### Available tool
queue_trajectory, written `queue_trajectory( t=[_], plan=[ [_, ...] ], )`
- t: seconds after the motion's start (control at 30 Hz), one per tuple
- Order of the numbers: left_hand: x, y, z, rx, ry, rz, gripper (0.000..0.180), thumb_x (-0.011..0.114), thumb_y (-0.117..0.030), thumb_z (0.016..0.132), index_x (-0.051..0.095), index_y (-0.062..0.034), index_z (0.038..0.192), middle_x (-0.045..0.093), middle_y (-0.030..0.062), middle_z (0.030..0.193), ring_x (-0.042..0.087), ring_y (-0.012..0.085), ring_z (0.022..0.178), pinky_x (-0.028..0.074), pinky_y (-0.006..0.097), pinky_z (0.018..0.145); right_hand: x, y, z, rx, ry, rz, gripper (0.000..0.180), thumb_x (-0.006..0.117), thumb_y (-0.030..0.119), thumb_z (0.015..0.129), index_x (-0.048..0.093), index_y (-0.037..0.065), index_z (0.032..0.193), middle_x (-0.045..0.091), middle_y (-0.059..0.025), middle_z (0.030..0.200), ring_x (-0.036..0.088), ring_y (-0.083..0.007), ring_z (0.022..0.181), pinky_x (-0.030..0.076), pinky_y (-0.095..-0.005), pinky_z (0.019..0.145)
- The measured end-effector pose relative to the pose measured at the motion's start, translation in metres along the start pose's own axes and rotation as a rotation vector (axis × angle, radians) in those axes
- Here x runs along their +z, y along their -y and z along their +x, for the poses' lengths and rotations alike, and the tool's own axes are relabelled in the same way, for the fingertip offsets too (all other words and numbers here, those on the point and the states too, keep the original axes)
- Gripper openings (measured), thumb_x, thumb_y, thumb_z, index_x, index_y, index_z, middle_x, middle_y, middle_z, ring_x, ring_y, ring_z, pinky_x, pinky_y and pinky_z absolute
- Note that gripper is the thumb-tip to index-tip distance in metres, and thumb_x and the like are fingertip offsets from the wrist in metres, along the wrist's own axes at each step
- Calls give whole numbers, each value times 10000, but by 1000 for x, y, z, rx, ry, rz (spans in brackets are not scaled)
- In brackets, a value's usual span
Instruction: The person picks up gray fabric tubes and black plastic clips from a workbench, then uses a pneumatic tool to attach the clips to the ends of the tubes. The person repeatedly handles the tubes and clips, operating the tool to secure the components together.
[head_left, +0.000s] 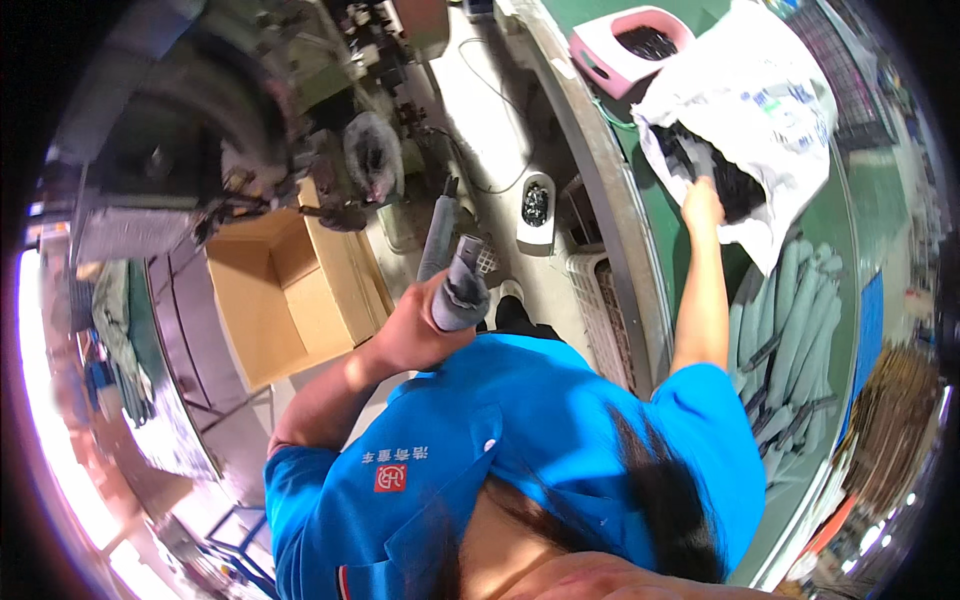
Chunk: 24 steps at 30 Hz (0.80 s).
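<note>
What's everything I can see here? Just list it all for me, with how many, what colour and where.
grey folded umbrella: one, grey, held in the left hand above the floor
white plastic bag: one, white with blue print, open on the green table, dark items inside
pink tray: one, pink, top of the table, black pieces in it
grey-green rolled pieces: a pile, count unclear, on the table at right
green table: one, green, right side
cardboard box: one, brown, open, on the floor at left
machine: one, dark metal, upper left
white basket: one, beside the table edge
left hand: gripping the umbrella
right hand: reaching into the bag
</note>
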<state>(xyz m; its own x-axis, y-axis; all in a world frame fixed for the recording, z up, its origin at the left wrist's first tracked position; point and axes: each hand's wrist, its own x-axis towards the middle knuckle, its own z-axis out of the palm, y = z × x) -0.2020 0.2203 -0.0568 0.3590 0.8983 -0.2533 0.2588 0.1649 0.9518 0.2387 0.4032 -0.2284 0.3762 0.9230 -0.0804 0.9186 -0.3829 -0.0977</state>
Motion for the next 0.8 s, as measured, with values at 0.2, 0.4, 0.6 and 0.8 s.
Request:
queue_trajectory(
  t=[0.2, 0.4, 0.6, 0.8],
  plan=[
    [-7, -3, -24, 92, 184, 111, 318, 707, -53, 683, 566, -23, 967, 622, 88, 835, 603, 177, 776, 481, 311, 725, -153, 124, -151, -634, 744, 1172, 331, 587, 234, 912, 602, 109, 1218, 596, 16, 857, 468, -19, 648, 388, -191, 549],
    [-12, -10, -47, 48, 253, 163, 382, 675, -77, 697, 543, -26, 1052, 637, 179, 871, 640, 312, 824, 493, 389, 760, -166, 172, -203, -743, 1224, 1231, 306, 641, 263, 894, 677, -8, 1032, 613, 9, 713, 435, -10, 532, 321, -178, 472],
    [-16, -1, -68, -43, 219, 119, 420, 684, -98, 712, 531, -44, 1099, 641, 177, 924, 635, 313, 878, 490, 391, 806, -174, 201, -201, -771, 1204, 1137, 225, 605, 214, 924, 688, 33, 1029, 588, 49, 684, 434, 0, 573, 319, -181, 488],
    [-19, 5, -83, -81, 165, 30, 417, 693, -103, 728, 542, -44, 1113, 645, 163, 957, 634, 272, 911, 489, 367, 827, -181, 231, -208, -1008, 1248, 982, 280, 596, 269, 927, 692, 11, 977, 597, 27, 677, 433, -4, 554, 315, -184, 478]
  ],
)
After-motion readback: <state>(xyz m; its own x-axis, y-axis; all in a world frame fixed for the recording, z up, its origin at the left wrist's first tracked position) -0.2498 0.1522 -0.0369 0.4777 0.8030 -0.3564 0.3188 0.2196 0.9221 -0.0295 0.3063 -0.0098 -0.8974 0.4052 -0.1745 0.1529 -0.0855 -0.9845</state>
